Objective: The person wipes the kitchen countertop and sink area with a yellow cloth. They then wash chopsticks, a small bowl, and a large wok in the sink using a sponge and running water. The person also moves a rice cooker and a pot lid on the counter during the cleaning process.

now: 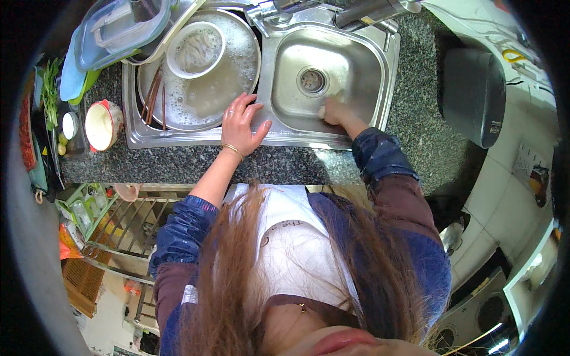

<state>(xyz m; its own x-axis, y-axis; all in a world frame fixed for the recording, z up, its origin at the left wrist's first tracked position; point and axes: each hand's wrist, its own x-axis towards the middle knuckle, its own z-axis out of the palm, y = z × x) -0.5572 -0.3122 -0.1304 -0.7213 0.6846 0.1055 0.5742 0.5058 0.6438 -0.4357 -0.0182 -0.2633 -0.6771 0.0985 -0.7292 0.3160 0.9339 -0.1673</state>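
Observation:
My left hand (244,127) rests with fingers spread on the rim of the stainless steel sink, by the edge of a large metal basin (209,104). Soapy, cloudy water fills the basin, and a white bowl (196,50) of cloudy water sits in it. Several brown chopsticks (153,98) lean at the basin's left side. My right hand (336,112) is down in the right sink bowl (294,104), below the drain strainer (312,81). It is blurred, and a small pale thing seems to be at its fingers; what it is cannot be made out.
Glass containers (120,35) are stacked at the upper left, over a blue cloth (72,73). A red-rimmed bowl (103,126) stands left of the sink, with leafy greens (51,93) farther left. The faucet (289,6) is behind the sink; a dark bin-like container (473,95) stands at right.

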